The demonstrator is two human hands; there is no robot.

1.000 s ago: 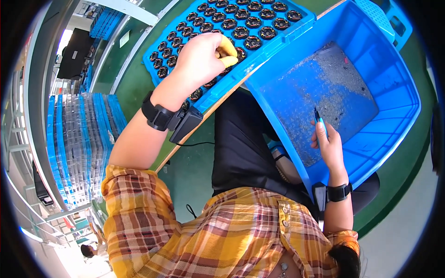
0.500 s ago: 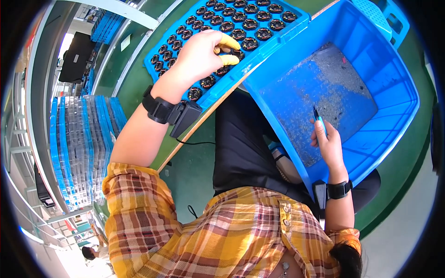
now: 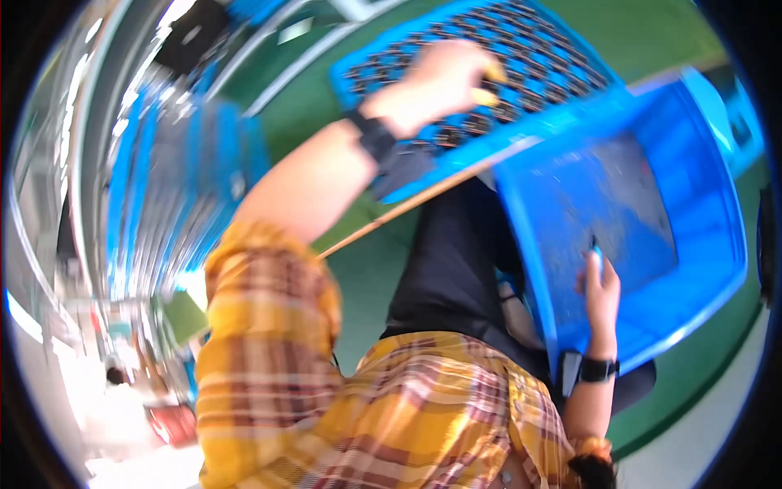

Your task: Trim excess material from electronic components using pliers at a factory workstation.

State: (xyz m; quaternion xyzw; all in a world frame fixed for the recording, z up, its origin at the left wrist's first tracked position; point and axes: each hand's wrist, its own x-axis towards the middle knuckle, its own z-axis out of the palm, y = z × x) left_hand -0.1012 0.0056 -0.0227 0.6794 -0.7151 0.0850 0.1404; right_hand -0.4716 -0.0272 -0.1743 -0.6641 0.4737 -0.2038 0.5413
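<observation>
My left hand is over a blue tray filled with rows of round black parts. Yellow covers sit on its thumb and a finger, which curve toward each other close above the parts. Motion smears them, and whether a part is between them is hidden. On the right, my right hand reaches over a deep blue bin. Its fingers close round a small tool with a dark pointed tip and a light-blue handle. Grey scraps litter the bin's bottom.
The tray rests by a wooden table edge. Left of it is a tall stack of blue and clear trays. A light-blue plastic stool or crate stands beyond the bin. My dark-trousered leg lies between table and bin.
The whole view has shifted and blurred, so tray, bin and both hands sit further right. The left hand stays over the tray; the right still holds the tool.
</observation>
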